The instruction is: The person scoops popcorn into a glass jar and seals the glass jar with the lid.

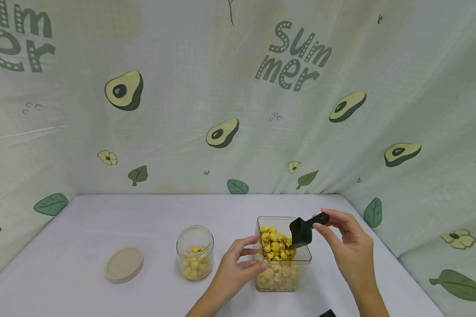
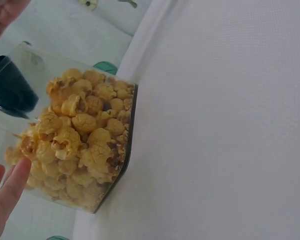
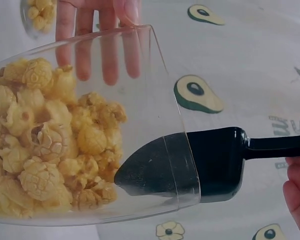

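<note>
A clear square container, more than half full of yellow popcorn, stands on the table. My right hand pinches the handle of a black scoop between thumb and fingers. In the right wrist view the blade of the scoop reaches inside the container, its tip at the popcorn. My left hand rests against the container's left side with fingers spread, the thumb near the front rim. Seen from the left wrist, the fingers lie along the clear wall.
Left of the container stands a round clear jar with some popcorn in its lower part. Farther left a round beige lid lies flat on the white table. A printed curtain hangs behind and to both sides.
</note>
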Tool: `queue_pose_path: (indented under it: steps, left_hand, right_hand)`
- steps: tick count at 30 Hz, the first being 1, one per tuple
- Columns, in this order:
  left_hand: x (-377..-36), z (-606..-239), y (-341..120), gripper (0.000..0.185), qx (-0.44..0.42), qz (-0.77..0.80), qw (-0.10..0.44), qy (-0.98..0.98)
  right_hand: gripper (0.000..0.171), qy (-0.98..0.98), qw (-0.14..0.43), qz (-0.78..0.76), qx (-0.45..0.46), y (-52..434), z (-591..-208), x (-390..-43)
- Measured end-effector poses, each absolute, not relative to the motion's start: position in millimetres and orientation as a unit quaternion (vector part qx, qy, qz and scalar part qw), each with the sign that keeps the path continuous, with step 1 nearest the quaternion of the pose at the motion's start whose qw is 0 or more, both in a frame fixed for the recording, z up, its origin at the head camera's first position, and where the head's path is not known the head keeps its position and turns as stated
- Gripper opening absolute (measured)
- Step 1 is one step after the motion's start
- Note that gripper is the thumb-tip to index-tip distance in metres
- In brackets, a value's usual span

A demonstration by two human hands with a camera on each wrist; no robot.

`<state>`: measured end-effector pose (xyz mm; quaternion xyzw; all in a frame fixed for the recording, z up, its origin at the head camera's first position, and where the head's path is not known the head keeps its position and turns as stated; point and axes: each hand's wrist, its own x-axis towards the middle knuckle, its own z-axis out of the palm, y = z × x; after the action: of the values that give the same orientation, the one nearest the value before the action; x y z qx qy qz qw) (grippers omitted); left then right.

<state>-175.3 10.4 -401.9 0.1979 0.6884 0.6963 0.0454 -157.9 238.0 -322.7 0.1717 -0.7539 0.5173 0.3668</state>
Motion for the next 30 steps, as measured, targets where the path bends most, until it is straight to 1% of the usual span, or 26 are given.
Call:
queue_pose_path:
  steps: [3, 8, 15, 20, 30]
  left_hand:
    - [-175, -402, 10, 0.055, 0.195, 0.697, 0.047, 0.689]
    - [-175, -401, 10, 0.055, 0.195, 0.695, 0.045, 0.691]
    - [-175, -401, 11, 0.055, 0.194, 0.695, 0.044, 0.691]
    - [-176, -401, 11, 0.055, 0.195, 0.698, 0.044, 0.688]
    - [-176, -400, 11, 0.054, 0.193, 0.698, 0.047, 0.688]
  right_hand:
    - [0.041, -0.758, 0.386, 0.49, 0.19, 236, -325, -160]
    - [0.044, -0.775, 0.401, 0.451, 0.191, 232, -326, -160]
    - [0.049, -0.791, 0.456, 0.345, 0.218, 224, -329, -162]
    - [0.05, -0.805, 0.454, 0.314, 0.218, 221, -333, -164]
    - [0.049, -0.809, 0.443, 0.32, 0.216, 221, -333, -166]
